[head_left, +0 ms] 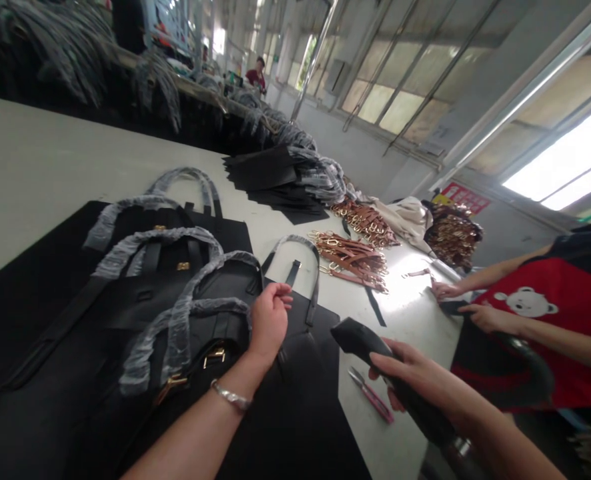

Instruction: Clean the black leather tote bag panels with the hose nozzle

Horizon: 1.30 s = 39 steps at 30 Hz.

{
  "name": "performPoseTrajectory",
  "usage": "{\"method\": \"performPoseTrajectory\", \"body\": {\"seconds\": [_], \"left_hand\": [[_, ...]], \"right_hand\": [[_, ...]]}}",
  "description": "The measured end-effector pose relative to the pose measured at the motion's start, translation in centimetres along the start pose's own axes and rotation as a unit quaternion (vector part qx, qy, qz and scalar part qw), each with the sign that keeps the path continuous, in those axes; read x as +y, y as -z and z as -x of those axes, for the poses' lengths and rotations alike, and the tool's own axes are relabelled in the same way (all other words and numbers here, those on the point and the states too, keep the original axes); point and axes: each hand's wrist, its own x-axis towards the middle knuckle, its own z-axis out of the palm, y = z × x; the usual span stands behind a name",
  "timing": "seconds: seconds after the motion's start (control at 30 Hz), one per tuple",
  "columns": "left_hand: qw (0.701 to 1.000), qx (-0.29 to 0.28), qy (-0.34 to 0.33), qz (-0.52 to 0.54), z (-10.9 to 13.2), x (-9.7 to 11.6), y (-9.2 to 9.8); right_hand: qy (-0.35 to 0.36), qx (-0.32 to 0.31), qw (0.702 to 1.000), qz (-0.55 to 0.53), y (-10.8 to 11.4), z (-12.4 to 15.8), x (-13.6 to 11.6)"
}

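Note:
My left hand (270,317), with a bracelet at the wrist, is above the black bag pieces (305,367); its fingers are loosely curled, and whether they hold anything is hidden. Beside it lie bag handles in clear wrap (180,327) and a gold buckle (214,357). To the right, my right hand (400,373) grips a black handheld tool (360,337) with a dark hose or cable behind it. Pink-handled scissors (373,397) rest on the pale table (405,433) below the tool. A loose strap handle (295,250) stands up beyond my left hand.
Brown straps with gold clips (353,260) and stacked black pieces (270,173) lie farther back. At the right a person in a red apron (565,333) has both hands over the table edge. Another person (256,75) is far off.

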Motion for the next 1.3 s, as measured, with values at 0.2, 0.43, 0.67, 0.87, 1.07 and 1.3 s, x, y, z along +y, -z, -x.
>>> {"method": "performPoseTrajectory", "body": {"seconds": [0.2, 0.43, 0.67, 0.87, 1.07, 1.3], "left_hand": [[0.986, 0.105, 0.060, 0.114, -1.1, 0.3, 0.8], [0.986, 0.109, 0.083, 0.091, -1.0, -0.6, 0.7], [0.989, 0.110, 0.087, 0.055, -1.1, -1.0, 0.8], [0.992, 0.095, 0.079, -0.006, -1.1, -1.2, 0.8], [0.994, 0.042, 0.047, -0.092, -0.6, -0.8, 0.7], [0.987, 0.024, 0.021, -0.158, -0.1, -0.5, 0.7]], "right_hand": [[-0.025, -0.130, 0.991, 0.003, -5.1, 1.4, -1.0], [-0.029, -0.142, 0.989, 0.018, -8.7, -2.0, -3.1], [-0.054, -0.158, 0.985, 0.032, -8.6, -1.5, -3.4], [0.010, -0.074, 0.997, 0.034, -8.6, -2.7, -3.1], [-0.044, -0.055, 0.998, 0.004, -4.9, -2.2, -1.1], [-0.057, -0.053, 0.997, 0.008, -4.7, -4.2, -2.4]]}}
